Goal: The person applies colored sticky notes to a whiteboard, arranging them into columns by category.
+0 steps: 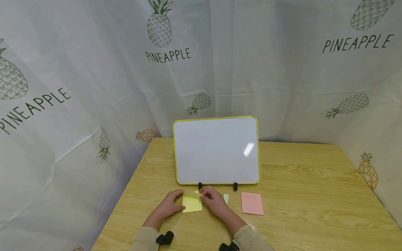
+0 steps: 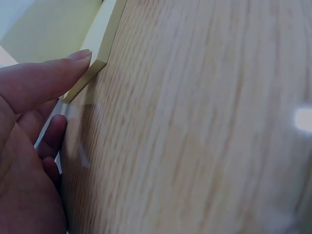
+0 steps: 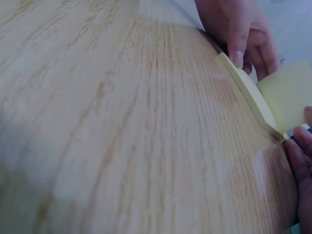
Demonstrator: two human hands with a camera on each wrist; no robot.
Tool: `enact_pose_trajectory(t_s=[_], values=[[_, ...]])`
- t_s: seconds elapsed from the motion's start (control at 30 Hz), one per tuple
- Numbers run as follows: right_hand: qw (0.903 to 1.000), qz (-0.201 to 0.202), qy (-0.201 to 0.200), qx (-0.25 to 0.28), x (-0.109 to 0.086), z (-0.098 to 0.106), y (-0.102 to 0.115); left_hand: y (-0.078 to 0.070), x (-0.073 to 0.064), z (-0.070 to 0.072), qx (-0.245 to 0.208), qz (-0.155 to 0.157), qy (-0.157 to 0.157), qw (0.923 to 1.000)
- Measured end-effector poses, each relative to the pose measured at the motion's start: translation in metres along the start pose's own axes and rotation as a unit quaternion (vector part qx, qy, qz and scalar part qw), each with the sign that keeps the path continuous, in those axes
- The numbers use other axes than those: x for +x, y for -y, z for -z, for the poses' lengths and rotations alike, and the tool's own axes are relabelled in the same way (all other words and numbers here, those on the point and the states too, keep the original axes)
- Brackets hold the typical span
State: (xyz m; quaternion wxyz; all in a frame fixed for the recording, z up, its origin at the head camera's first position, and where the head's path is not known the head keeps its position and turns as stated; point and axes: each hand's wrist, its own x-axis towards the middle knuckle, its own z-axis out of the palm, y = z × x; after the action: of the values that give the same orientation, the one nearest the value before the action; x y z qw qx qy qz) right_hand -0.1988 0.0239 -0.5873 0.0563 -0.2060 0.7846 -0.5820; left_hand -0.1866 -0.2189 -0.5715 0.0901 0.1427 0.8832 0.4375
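Note:
A yellow sticky note pad (image 1: 191, 205) lies on the wooden table. My left hand (image 1: 169, 204) holds it at its left side, the thumb (image 2: 73, 61) pressing on the near corner. From the right, my right hand (image 1: 215, 201) pinches the pad's top sheet (image 1: 191, 194) by its edge. That sheet bends up off the pad, as the right wrist view shows with the raised sheet (image 3: 290, 90) standing over the pad's side (image 3: 251, 95). Part of the right hand's fingers falls outside that wrist view.
Behind the hands a whiteboard (image 1: 216, 150) with a yellow frame stands on black feet (image 1: 235, 187). A pink sticky note pad (image 1: 252, 203) lies to the right, and a narrow pale green slip (image 1: 226, 198) shows beside my right hand. A pineapple-print curtain (image 1: 235, 69) surrounds the table.

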Motion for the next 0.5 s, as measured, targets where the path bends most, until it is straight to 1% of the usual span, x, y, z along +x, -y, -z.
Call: enact_pose_trajectory(t_s=[0.1, 0.23, 0.33, 0.4, 0.5], values=[[1.0000, -0.004, -0.001, 0.008, -0.0007, 0.0000, 0.0002, -0.0002, 0.0002, -0.0002, 0.001, 0.000, -0.001, 1.0000], [0.9998, -0.008, 0.000, 0.016, -0.0009, -0.0003, 0.0007, -0.0001, 0.0002, -0.0001, 0.019, 0.000, 0.000, 0.9998], [0.9997, -0.017, -0.001, 0.020, -0.0011, 0.0002, 0.0012, 0.0003, 0.0004, 0.0001, 0.027, -0.005, 0.000, 0.9996], [0.9995, -0.022, -0.005, 0.021, -0.0016, 0.0006, 0.0021, 0.0004, 0.0003, 0.0002, 0.025, -0.008, -0.002, 0.9997], [0.9989, -0.027, -0.010, 0.038, -0.0012, 0.0008, 0.0023, 0.0002, -0.0002, 0.0000, 0.026, -0.017, -0.009, 0.9995]])
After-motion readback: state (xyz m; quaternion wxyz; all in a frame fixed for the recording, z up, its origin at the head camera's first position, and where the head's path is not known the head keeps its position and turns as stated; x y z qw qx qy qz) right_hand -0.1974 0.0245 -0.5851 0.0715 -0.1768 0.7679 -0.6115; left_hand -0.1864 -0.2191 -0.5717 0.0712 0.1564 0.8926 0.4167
